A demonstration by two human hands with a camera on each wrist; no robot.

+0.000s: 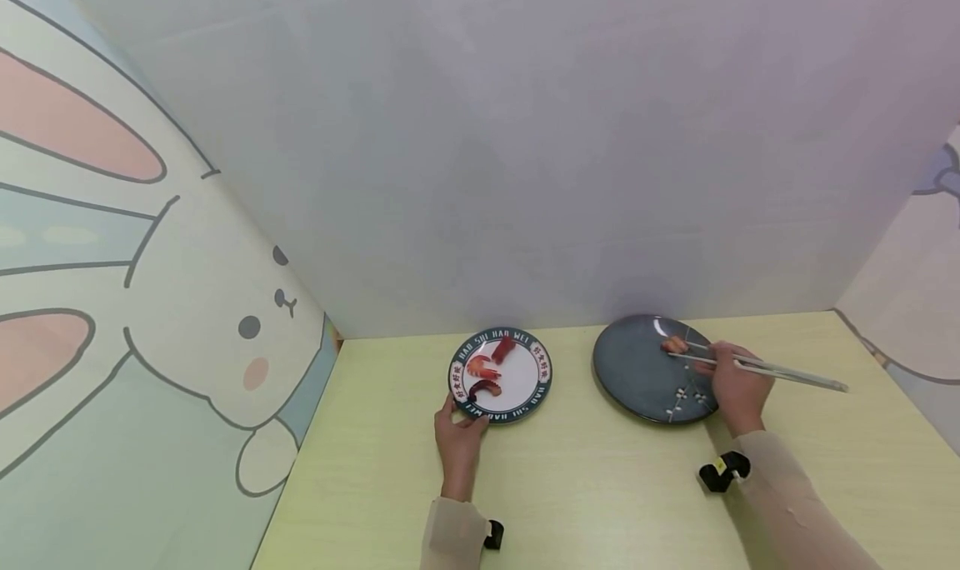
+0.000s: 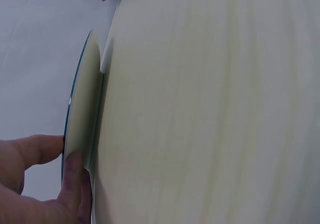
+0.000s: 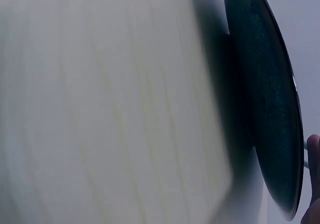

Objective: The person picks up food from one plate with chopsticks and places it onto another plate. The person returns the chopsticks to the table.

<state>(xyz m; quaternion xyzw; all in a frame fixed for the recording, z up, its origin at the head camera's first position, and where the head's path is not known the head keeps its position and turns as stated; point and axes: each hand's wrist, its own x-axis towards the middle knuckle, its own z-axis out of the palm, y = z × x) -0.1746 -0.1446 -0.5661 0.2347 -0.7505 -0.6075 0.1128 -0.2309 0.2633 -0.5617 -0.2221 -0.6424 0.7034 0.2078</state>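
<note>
My left hand [image 1: 459, 447] grips the near-left rim of a small white plate [image 1: 527, 382] with a dark lettered border; in the left wrist view its fingers [image 2: 45, 149] meet at the rim. On that plate lie a shrimp [image 1: 480, 367], a dark red piece [image 1: 504, 349] and a curled dark reddish piece [image 1: 486, 387]. My right hand [image 1: 738, 391] holds a pair of pale chopsticks [image 1: 795, 375] over a larger dark blue-grey plate [image 1: 637, 374] with painted blossoms. The chopstick tips reach a small orange-pink food piece [image 1: 674, 345] over that plate.
Both plates sit near the back of a pale wooden table [image 1: 585, 487], a gap between them. Behind rises a plain grey-white wall [image 1: 525, 153]. A side panel with a cartoon rabbit [image 1: 195, 320] stands at left, another printed panel [image 1: 907, 303] at right.
</note>
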